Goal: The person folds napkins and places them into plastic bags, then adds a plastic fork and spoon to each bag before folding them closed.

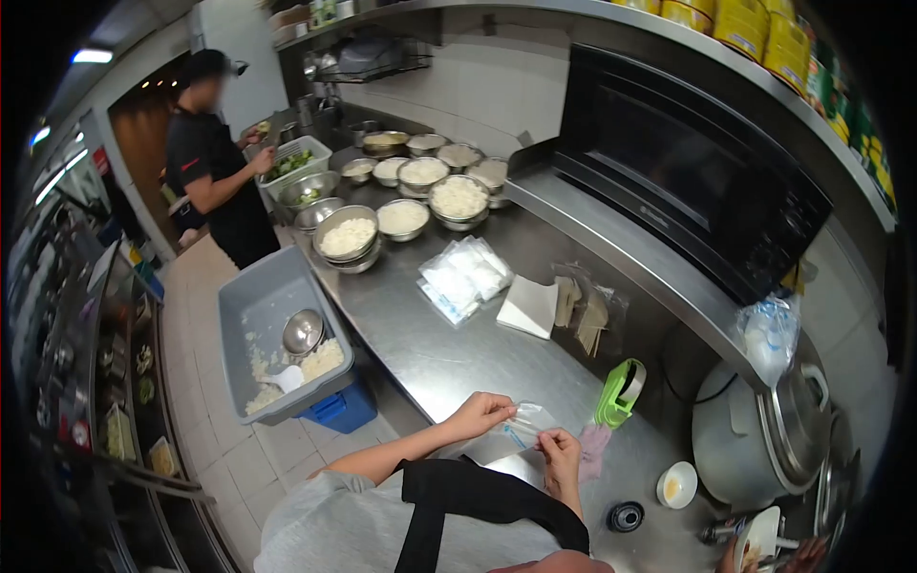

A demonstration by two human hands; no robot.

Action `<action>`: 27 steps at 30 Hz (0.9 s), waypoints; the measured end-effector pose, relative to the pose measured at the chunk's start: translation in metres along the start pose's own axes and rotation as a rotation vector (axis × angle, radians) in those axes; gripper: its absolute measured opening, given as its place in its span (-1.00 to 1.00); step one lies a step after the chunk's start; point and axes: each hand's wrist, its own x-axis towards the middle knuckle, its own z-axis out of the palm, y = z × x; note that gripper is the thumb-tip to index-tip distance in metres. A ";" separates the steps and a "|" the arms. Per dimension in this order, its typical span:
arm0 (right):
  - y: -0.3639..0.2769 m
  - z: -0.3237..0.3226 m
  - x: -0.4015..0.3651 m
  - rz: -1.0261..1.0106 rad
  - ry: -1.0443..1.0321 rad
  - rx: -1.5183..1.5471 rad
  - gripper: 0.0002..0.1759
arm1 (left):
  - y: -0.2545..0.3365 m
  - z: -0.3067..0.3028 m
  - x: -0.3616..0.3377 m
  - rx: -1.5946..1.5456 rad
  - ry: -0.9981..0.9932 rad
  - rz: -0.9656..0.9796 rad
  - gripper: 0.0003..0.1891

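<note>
From the head camera, the person's two hands are low in the middle, over a shiny metal counter. The left hand and the right hand each pinch one side of a small clear plastic bag. The fingers of both hands are closed on it. The bag hangs between the hands, just above the counter, close to the person's body.

Just beside the right hand sits a green tape holder. A pink cloth lies under it. A small white dish and a black round cap are near, and a big rice cooker stands to the right.

Farther up the counter lies a pile of filled clear bags. Behind it are metal bowls of rice. A grey tub with some rice sits at the counter's edge. Another person in black works at the far end.
</note>
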 end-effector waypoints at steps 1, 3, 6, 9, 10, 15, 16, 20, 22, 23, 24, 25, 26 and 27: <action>0.003 -0.005 -0.001 0.009 -0.018 -0.013 -0.91 | -0.006 0.000 -0.002 -0.061 0.061 0.019 -0.77; 0.004 -0.020 0.000 0.035 -0.041 0.005 -0.88 | -0.007 -0.005 -0.010 -0.068 0.067 -0.057 -0.77; -0.004 -0.001 -0.008 0.080 -0.006 0.095 -0.83 | 0.004 -0.005 -0.011 -0.025 0.040 -0.163 -0.76; -0.002 0.010 -0.012 0.123 -0.098 0.159 -0.81 | 0.009 0.012 -0.007 -0.021 0.047 0.021 -0.78; -0.002 0.015 -0.014 0.121 -0.069 0.162 -0.83 | 0.006 0.013 -0.005 -0.018 0.037 0.021 -0.78; 0.001 0.010 -0.020 0.056 -0.030 0.049 -0.90 | -0.004 0.008 -0.006 -0.120 0.011 0.019 -0.81; 0.002 0.015 -0.022 0.042 0.009 0.063 -0.90 | -0.005 0.005 -0.009 -0.098 0.003 0.028 -0.81; 0.008 0.042 -0.031 0.063 -0.027 -0.079 -0.87 | 0.006 -0.015 -0.034 -0.030 0.050 0.082 -0.81; 0.012 0.064 -0.034 0.068 -0.056 -0.095 -0.84 | 0.006 -0.031 -0.051 -0.001 0.089 0.059 -0.82; 0.016 0.076 -0.035 0.062 -0.047 -0.106 -0.83 | 0.007 -0.039 -0.060 0.045 0.129 0.070 -0.83; 0.022 0.086 -0.036 0.064 -0.051 -0.121 -0.83 | 0.000 -0.048 -0.067 0.121 0.144 0.019 -0.83; 0.031 0.092 -0.036 0.061 -0.019 -0.110 -0.83 | -0.007 -0.056 -0.075 0.183 0.134 -0.007 -0.83; 0.041 0.098 -0.035 0.086 -0.042 -0.179 -0.82 | -0.015 -0.065 -0.083 0.245 0.137 -0.033 -0.83; 0.046 0.105 -0.037 0.110 -0.074 -0.249 -0.82 | -0.023 -0.072 -0.092 0.286 0.151 -0.061 -0.83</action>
